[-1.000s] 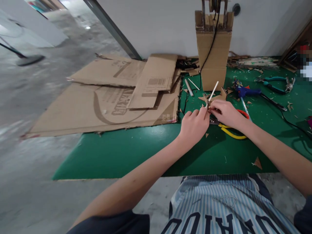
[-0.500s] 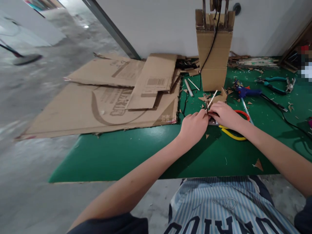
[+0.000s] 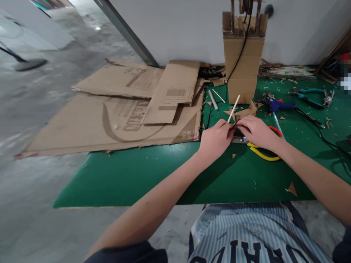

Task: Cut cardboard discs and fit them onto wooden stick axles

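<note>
Over the green mat [image 3: 153,171], my left hand [image 3: 216,138] and my right hand [image 3: 253,130] meet, fingers pinched together. Between them they hold a thin white stick [image 3: 233,103] that slants up and away, with a small brown cardboard piece at its lower end. Under my right hand lie scissors with red and yellow handles [image 3: 263,153], their metal blades partly hidden by the hand.
Flattened cardboard sheets [image 3: 131,106] cover the mat's left part and the floor. A tall cardboard tower [image 3: 242,58] with a black cable stands behind my hands. A blue glue gun [image 3: 279,106], teal pliers [image 3: 312,96], loose white sticks [image 3: 212,98] and cardboard scraps lie around.
The white stick now sticks out further above my fingers and tilts more to the left. Both hands stayed together at about the same place on the mat.
</note>
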`<state>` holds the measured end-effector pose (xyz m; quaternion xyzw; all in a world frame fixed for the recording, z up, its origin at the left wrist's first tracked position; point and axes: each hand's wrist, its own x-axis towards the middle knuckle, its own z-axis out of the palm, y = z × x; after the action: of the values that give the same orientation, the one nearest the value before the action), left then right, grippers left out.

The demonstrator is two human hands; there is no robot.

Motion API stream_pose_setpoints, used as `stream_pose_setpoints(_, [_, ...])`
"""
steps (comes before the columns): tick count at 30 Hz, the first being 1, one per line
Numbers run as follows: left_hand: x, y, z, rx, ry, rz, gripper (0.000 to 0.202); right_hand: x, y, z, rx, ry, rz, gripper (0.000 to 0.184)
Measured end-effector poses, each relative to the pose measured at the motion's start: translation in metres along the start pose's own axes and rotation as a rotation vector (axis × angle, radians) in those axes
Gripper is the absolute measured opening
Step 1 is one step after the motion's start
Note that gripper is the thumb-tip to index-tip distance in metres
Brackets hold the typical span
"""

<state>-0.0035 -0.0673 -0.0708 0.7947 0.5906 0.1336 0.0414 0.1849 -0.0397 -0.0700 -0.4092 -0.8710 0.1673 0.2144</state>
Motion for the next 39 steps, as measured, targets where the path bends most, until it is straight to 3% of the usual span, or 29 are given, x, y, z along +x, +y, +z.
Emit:
stream_pose_setpoints(3, [0.008, -0.009, -0.003, -0.247, 0.032, -0.065, 0.017, -0.004, -0.012, -0.028, -0.173, -0.049, 0.021, 0.03])
stream_pose_setpoints(7, [0.014, -0.022, -0.008, -0.536, 0.216, -0.115, 0.004, -0.026, -0.035, -0.066, -0.487, -0.411, 0.251, 0.034])
stream_pose_setpoints(11, [0.016, -0.027, -0.011, -0.791, 0.226, -0.249, 0.012, -0.053, -0.043, -0.073, -0.586, -0.527, 0.313, 0.024])
stream_pose_setpoints(16, [0.017, -0.023, -0.013, -0.968, 0.201, -0.29, 0.012, -0.06, -0.019, -0.059, -0.551, -0.478, 0.141, 0.029])
stream_pose_setpoints(23, [0.018, -0.023, -0.015, -1.05, 0.175, -0.345, 0.011, -0.053, 0.002, -0.057, -0.52, -0.551, -0.014, 0.027])
stream_pose_setpoints(29, [0.018, -0.026, -0.013, -1.043, 0.161, -0.341, 0.015, -0.051, -0.004, -0.064, -0.541, -0.512, 0.029, 0.024])
stream_pose_setpoints(33, [0.018, -0.027, -0.013, -1.054, 0.142, -0.332, 0.019, -0.032, -0.021, -0.067, -0.48, -0.489, 0.041, 0.034])
stream_pose_setpoints(39, [0.019, -0.03, -0.015, -1.261, 0.119, -0.413, 0.022, 0.01, -0.03, -0.03, -0.456, -0.283, -0.137, 0.029])
